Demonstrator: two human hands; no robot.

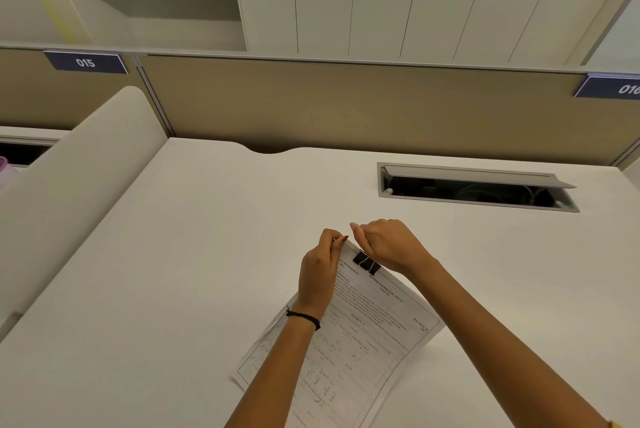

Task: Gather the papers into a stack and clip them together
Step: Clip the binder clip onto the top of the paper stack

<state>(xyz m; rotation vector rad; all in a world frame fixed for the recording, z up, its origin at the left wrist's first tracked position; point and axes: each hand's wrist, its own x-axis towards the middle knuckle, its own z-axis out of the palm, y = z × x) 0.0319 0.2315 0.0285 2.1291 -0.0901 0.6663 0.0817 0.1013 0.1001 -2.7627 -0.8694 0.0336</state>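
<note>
A stack of printed exam papers (pixel 367 341) lies at an angle on the white desk (pixel 194 254), in the lower middle of the head view. A black binder clip (pixel 366 262) sits on the stack's top edge. My left hand (pixel 320 271) pinches the top left corner of the papers, fingers closed on the edge. My right hand (pixel 384 244) hovers over the top edge just right of the clip, fingers curled; whether it touches the clip's wire handle is hidden. Both forearms cross the lower part of the sheets.
An open cable hatch (pixel 474 190) is sunk into the desk at the back right. A beige partition (pixel 346 105) closes the far edge, with white cupboards behind. A curved white divider (pixel 76 185) borders the desk's left side.
</note>
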